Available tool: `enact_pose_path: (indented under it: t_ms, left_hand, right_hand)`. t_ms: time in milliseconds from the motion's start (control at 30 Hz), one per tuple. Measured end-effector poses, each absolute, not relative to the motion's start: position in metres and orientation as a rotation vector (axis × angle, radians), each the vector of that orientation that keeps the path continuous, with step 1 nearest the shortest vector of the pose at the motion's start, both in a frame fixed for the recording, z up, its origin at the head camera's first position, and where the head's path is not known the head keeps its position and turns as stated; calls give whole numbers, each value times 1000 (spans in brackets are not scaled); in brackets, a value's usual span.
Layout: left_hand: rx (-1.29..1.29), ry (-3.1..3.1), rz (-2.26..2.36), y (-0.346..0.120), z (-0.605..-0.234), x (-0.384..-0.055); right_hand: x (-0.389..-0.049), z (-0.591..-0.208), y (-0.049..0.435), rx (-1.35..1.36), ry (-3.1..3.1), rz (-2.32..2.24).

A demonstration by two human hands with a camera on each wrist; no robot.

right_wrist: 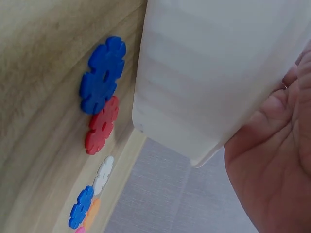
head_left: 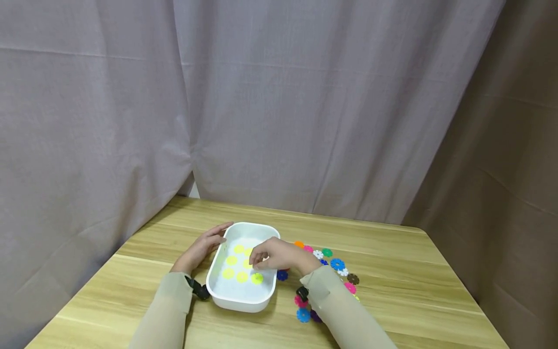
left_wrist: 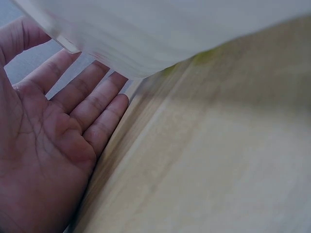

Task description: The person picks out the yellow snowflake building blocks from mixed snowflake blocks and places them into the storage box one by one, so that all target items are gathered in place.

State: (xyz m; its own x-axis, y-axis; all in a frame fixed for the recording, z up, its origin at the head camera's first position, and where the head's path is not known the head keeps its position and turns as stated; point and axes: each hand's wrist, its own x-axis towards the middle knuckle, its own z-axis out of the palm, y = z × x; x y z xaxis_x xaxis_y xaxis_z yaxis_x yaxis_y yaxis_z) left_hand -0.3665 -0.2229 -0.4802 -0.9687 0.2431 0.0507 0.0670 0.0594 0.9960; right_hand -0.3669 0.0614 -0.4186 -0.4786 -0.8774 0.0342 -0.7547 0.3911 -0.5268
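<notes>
My left hand point(head_left: 204, 249) lies along the left side of a white tray point(head_left: 240, 304), its thumb at the rim. In the left wrist view the left hand's fingers point(left_wrist: 97, 104) are extended and meet the outer wall. Several yellow snowflake-shaped plastic discs point(head_left: 241, 277) lie flat inside the tray. Over the tray's right half hovers my right hand point(head_left: 276, 253), fingers bent downward among the discs. A brighter yellow disc point(head_left: 257, 278) lies just nearer than the fingertips. Whether the right fingertips pinch a disc is hidden; the right wrist view shows only part of the palm point(right_wrist: 272, 150).
Mixed-colour snowflake discs are scattered right of the tray, including a blue disc point(head_left: 337, 264), a brown disc point(head_left: 353, 278) and a green disc point(head_left: 327, 252). Some are under the right forearm. The wooden table point(head_left: 405, 291) ends at a grey curtain point(head_left: 279, 121).
</notes>
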Motion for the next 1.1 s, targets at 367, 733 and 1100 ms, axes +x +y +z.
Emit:
enact_pose_path:
  t_ms: [367, 733, 1100]
  left_hand:
    - [331, 2204, 2037, -221, -479, -367]
    - [375, 2194, 2047, -222, -482, -366]
    - [373, 2203, 2051, -221, -480, -366]
  right_hand:
    - [-361, -421, 76, -1395, 2495, -970]
    - [-354, -419, 97, -1515, 2522, -1044]
    - [-351, -417, 107, -1475, 2516, -1074]
